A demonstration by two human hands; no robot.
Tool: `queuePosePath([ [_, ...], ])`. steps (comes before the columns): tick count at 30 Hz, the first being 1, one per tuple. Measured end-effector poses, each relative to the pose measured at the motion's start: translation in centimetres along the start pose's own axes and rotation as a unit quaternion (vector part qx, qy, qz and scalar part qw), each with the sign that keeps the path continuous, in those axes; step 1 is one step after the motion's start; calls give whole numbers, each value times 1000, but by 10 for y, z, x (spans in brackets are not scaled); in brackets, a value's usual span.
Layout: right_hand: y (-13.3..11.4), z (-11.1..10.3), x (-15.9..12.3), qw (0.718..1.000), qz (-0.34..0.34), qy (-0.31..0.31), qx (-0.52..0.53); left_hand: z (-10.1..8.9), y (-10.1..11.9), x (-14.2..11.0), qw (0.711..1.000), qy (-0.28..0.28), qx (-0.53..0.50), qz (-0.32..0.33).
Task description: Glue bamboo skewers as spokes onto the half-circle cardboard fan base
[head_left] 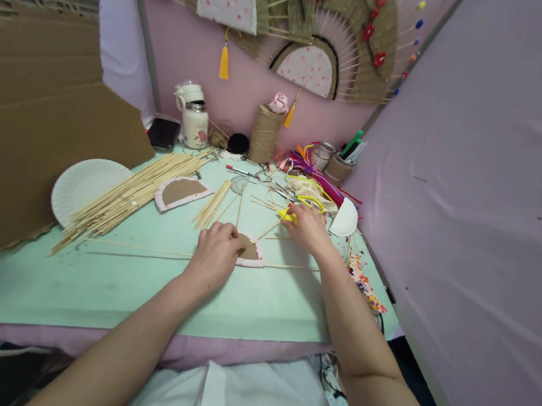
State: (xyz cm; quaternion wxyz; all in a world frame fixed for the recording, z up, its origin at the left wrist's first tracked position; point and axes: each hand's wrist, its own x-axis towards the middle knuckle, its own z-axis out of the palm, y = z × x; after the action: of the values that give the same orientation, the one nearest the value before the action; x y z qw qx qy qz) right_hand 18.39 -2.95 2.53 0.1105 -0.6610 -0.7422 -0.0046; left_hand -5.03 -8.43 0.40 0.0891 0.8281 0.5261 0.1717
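Observation:
My left hand (216, 256) is closed at the left side of a small half-circle cardboard piece (250, 248) with a pink-white fabric edge, and covers part of it. Thin sticks run out from the piece: one stick (138, 248) to the left along its straight edge, another (292, 267) to the right, and one slanting up. My right hand (308, 228) is bent over a small yellow thing (287, 216), its fingers closed at it; its kind is hidden. Just behind that hand lie yellow-handled scissors (309, 201).
A large bundle of bamboo sticks (125, 196) rests partly on a white paper plate (87, 184). Nearby are another half-circle piece (182, 194), a white half-disc (345, 218), a twine roll (265, 134) and a flask (195, 122). Cardboard (34, 129) leans at left; decorated fans (310, 67) hang behind.

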Motion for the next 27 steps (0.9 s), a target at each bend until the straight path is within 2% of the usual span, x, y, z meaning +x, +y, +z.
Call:
queuePosePath([
  [2,8,-4,-2,998,58,-18,-28,-9,8,11,1000,-1,8,-6],
  [6,14,-1,-4,994,94,-52,-32,-21,35,54,999,-36,30,-28],
  [8,11,2,-3,992,105,-58,-28,-17,48,76,995,-86,31,-50],
  [11,5,6,-1,992,112,-47,-27,-3,59,96,991,-115,29,-63],
  [16,5,-1,-11,991,117,-39,-59,15,55,99,990,-121,35,-65],
  [21,27,-30,-19,983,152,-54,-84,17,48,101,991,-119,36,-55],
  [24,36,-43,2,987,154,-1,-54,19,48,102,991,-120,31,-50],
  [27,27,-38,42,996,86,17,-8,20,47,102,991,-121,26,-44],
])
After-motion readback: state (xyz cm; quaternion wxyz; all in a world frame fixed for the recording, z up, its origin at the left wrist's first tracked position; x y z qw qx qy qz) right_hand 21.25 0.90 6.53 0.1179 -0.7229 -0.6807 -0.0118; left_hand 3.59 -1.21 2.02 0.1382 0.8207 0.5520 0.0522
